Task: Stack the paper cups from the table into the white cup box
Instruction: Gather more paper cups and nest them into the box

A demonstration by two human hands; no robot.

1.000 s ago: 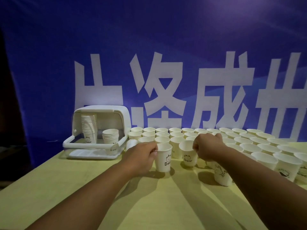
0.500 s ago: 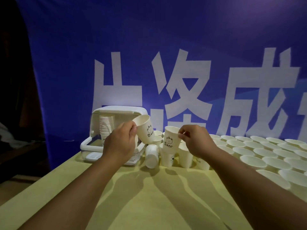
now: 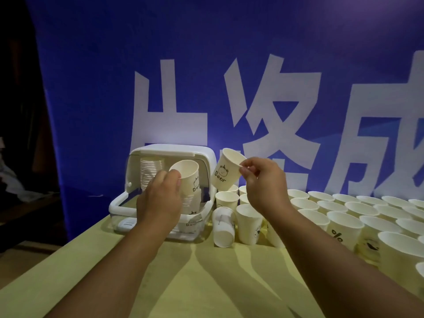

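white paper cups (image 3: 344,223) are standing in rows on the yellow-green surface (image 3: 206,283), and two more are travelling at once. the left grip (image 3: 158,200) is curling its fingers round a tilted bear-print cup (image 3: 187,177) in the open front of the white plastic cup box (image 3: 174,150), directly over a short stack of cups (image 3: 193,203) in the box's right half; whether cup and stack are touching, i cannot tell. a tall stack of cups (image 3: 150,173) is filling the left half. the right grip (image 3: 261,184) is pinching the rim of a second bear-print cup (image 3: 226,173), holding it tilted in the air just beside the box's right wall. the nesting step is seemingly under way: the left cup is needing levelling and lowering into the short stack, with the right one likely following. room is looking tight under the raised lid and beside the tall stack. a tipped cup (image 3: 222,228) is lying on its side just beside the box, and upright cups are crowding the right, so the approach over the low front rim is looking freest.
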